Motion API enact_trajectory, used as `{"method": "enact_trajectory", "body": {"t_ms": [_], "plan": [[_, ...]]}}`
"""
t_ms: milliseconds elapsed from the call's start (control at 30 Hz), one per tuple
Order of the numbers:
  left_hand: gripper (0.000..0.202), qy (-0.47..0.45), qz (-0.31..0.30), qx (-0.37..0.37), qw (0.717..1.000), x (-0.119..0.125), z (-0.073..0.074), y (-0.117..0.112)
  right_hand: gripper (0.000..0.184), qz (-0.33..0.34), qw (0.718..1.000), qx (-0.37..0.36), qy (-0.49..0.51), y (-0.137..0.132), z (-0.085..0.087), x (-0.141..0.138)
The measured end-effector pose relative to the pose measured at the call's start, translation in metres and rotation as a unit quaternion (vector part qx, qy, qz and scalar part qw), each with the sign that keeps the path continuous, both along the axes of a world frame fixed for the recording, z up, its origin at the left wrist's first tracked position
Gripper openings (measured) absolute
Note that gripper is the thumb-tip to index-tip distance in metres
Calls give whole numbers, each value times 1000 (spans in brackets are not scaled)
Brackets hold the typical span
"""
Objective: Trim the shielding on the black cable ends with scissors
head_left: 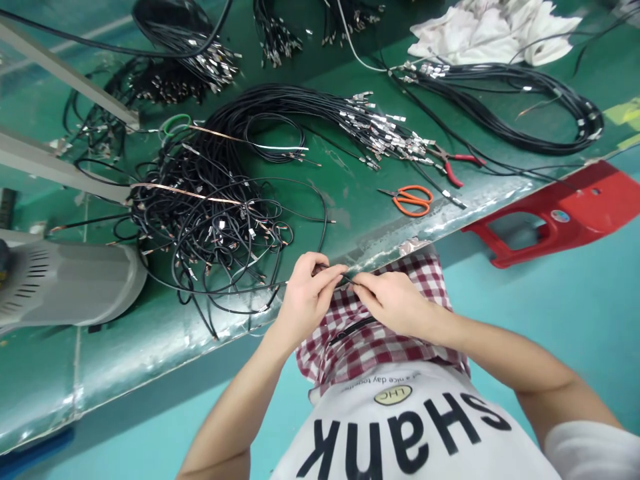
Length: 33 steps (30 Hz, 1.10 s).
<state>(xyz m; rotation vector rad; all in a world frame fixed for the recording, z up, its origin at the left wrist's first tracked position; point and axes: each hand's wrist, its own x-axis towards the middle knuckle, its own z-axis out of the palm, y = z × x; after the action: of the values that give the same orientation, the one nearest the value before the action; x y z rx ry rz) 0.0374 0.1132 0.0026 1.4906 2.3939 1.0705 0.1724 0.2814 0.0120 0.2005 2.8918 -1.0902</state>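
Observation:
At the table's front edge, my left hand [311,288] pinches a thin black cable [349,278]. My right hand [387,297] is closed on the same cable a short way to the right, its fingertips close to the left ones. The cable's end is hidden by my fingers. A black cable runs left from my left hand toward a tangled heap of black cables [215,220] with bare copper ends. Behind it, a bundle of black cables with metal terminals [385,130] fans out to the right.
Orange-handled scissors [413,201] and red-handled pliers [453,163] lie on the green table [350,200]. A coiled cable bundle [525,127] and white cloths [493,30] are at the back right. A grey machine [70,283] stands left. A red plastic stool [565,210] is beside the edge.

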Motion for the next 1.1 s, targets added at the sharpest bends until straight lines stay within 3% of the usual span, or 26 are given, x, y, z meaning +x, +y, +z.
{"method": "enact_trajectory", "body": {"t_ms": [100,200,267,433,533,633,733,833,967,1033,1100], "plan": [[33,-97,0,2,995,-4,9,-4,24,-25,992,-120,7,2,-2,-4],[32,-201,40,27,978,-8,12,-7,29,-36,964,-262,17,4,-2,-7],[28,-239,67,42,968,-7,10,-7,33,-35,958,-279,47,3,-3,-11],[32,-309,130,108,936,0,3,-1,20,-54,973,-175,141,4,-6,-18],[33,-287,209,166,920,-1,4,0,20,-64,972,-140,176,9,-9,-17],[31,-273,282,269,880,-10,10,0,20,-49,968,-115,216,11,-14,-14],[28,-354,270,359,820,-23,17,-1,19,-34,968,-117,219,5,-21,-11],[27,-473,245,396,747,-34,23,1,19,-43,972,-115,202,-2,-26,-12],[34,-545,273,434,664,-43,27,7,23,-14,963,31,267,1,-34,-15],[40,-555,278,443,647,-44,28,9,25,17,946,88,310,5,-40,-19],[41,-543,274,427,669,-43,30,10,27,29,937,98,335,8,-49,-23]]}}
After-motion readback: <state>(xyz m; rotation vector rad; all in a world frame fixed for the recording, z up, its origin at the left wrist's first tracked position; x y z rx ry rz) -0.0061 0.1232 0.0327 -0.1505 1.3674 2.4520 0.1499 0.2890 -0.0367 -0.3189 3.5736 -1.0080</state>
